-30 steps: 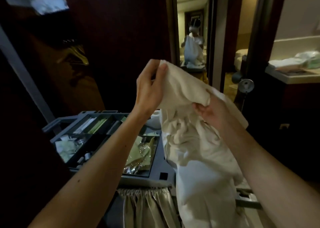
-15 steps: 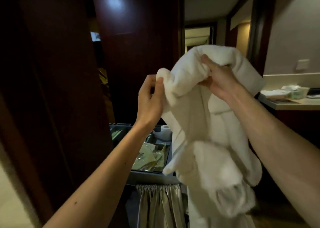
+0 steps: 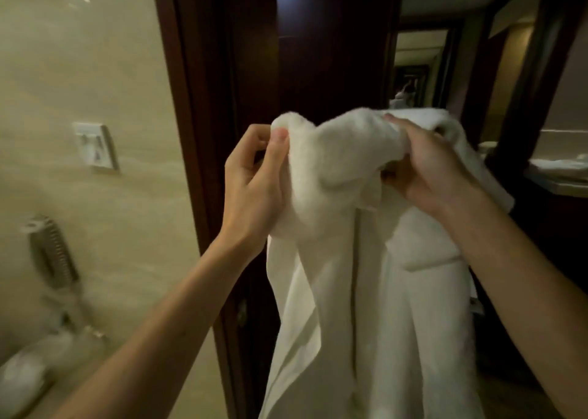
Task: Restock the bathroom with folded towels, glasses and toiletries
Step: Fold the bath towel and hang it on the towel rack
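Towel (image 3: 350, 259) in both hands (image 3: 251, 189) (image 3: 436, 170) hides dark doorway (image 3: 318, 52) beside wall switch (image 3: 95, 145).

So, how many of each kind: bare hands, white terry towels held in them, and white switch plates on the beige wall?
Bare hands: 2, left hand and right hand
White terry towel: 1
White switch plate: 1
Total: 4

Over at the far right stands the pale desk (image 3: 564, 189), with a low pile of white towels (image 3: 560, 164) lying flat on top.
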`<state>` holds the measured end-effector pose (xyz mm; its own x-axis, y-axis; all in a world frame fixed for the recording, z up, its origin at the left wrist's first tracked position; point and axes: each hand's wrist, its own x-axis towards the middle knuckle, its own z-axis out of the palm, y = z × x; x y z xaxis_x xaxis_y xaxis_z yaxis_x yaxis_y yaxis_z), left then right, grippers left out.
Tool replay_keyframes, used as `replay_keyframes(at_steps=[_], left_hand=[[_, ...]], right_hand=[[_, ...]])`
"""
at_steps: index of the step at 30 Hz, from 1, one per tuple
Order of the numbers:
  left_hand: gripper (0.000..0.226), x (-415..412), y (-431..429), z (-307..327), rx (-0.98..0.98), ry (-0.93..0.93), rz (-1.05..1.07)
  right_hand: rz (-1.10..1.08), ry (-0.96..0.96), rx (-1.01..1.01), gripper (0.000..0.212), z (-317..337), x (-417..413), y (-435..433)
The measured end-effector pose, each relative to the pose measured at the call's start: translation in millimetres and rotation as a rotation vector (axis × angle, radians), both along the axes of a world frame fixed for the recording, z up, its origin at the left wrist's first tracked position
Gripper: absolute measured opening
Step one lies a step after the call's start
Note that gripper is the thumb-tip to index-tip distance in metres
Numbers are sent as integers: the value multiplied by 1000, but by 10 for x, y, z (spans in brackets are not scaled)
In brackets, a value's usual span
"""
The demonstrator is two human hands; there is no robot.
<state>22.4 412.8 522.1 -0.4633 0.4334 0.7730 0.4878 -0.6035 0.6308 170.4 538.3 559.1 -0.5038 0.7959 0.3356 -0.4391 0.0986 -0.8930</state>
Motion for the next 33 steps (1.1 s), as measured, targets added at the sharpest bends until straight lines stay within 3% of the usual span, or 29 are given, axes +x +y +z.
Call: replay_keyframes(at_steps=[10, 13, 16, 20, 25, 28, 33], left_hand=[[24, -292, -1219, -891, -294, -469, 16], [20, -282, -1440, -1101, -325, -608, 75], [21, -272, -1576, -1301, -329, -678, 161], [22, -327, -1678, -1543, -381, -692, 291], [25, -394, -1803, -1691, -450, -587, 440], [24, -413, -1915, -1673, -362, -669, 451], [27, -582, -2228, -1541, -153, -887, 602]], right_hand=[[322, -287, -422, 28, -1665, -581, -813], [388, -419, -534, 50, -2035, -763, -1059], [480, -470, -476, 73, -2331, -916, -1296], [725, -412, -338, 57, -2555, -1011, -1570], [868, -408, -48, 99, -2682, -1211, -1769], [783, -478, 109, 85, -2727, -1364, -1861], [798, -328, 237, 26, -2788, -1618, -1847]])
